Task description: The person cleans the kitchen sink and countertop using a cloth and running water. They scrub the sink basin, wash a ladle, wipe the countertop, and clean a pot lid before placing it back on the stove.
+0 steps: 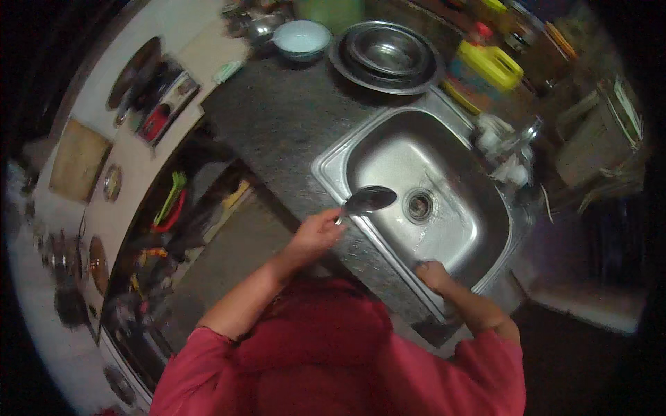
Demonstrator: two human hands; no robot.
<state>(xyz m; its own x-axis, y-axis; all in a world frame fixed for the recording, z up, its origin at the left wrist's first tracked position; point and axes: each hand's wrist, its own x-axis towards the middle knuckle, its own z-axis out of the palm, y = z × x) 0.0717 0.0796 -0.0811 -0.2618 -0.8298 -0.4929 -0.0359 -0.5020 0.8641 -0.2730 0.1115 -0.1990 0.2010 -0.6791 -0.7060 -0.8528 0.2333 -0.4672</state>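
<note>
My left hand [318, 231] grips the handle of a large dark metal serving spoon [371, 199]. Its bowl reaches over the left rim of the stainless steel sink [387, 161]. Low in the picture, my right hand [433, 275] is over the sink's near edge with its fingers curled. Whether it holds or touches anything cannot be made out. Around the drain [419, 206] the steel basin looks wet.
Beyond the sink are stacked metal bowls [387, 57], a white bowl [302, 39] and a yellow plastic jug [486, 67] with a red cap. White plastic bags [502, 151] surround the tap [530, 130]. A gas stove [161, 112] stands on the left-hand counter.
</note>
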